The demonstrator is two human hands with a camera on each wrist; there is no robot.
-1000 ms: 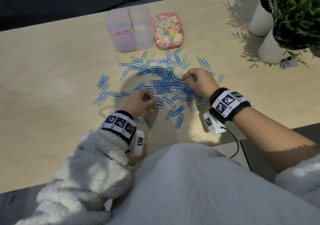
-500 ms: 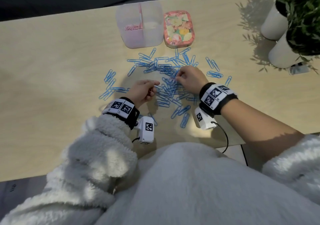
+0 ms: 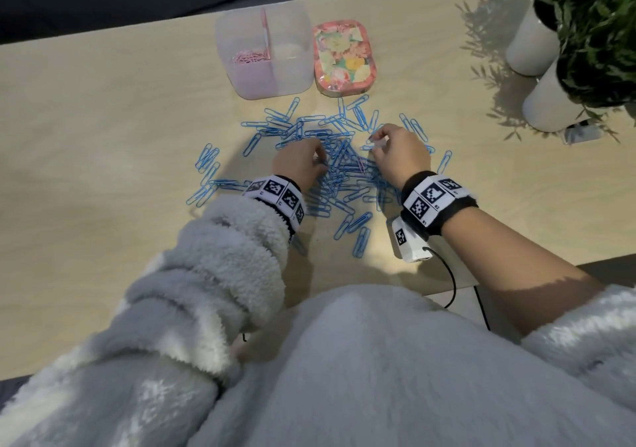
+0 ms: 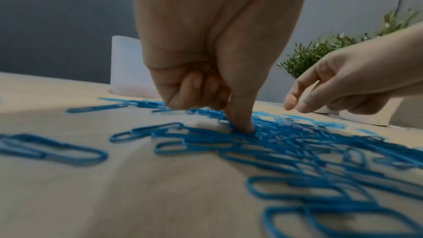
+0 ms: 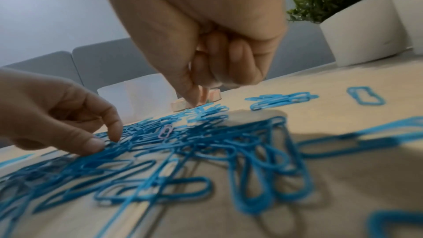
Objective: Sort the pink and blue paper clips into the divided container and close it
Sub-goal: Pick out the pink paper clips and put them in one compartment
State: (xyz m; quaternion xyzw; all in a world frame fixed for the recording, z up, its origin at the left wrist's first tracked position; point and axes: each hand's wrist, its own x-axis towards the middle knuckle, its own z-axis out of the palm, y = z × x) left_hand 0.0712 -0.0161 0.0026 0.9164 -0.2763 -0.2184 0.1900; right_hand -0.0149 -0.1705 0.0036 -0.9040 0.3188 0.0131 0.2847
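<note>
Blue paper clips [image 3: 339,167] now under both hands, closer together.

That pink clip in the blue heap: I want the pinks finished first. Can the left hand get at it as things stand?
Probably yes. The pink clip lies on top of the blue clips, uncovered, between both hands, close to the left hand, whose fingers touch the heap.

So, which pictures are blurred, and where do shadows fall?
Head view: fairly sharp; the plants cast leafy shadows on the table. Left wrist view: near blue paper clips are smeared, while the left hand is clearer. Right wrist view: foreground clips blur, and the right hand shadows the pile.
</note>
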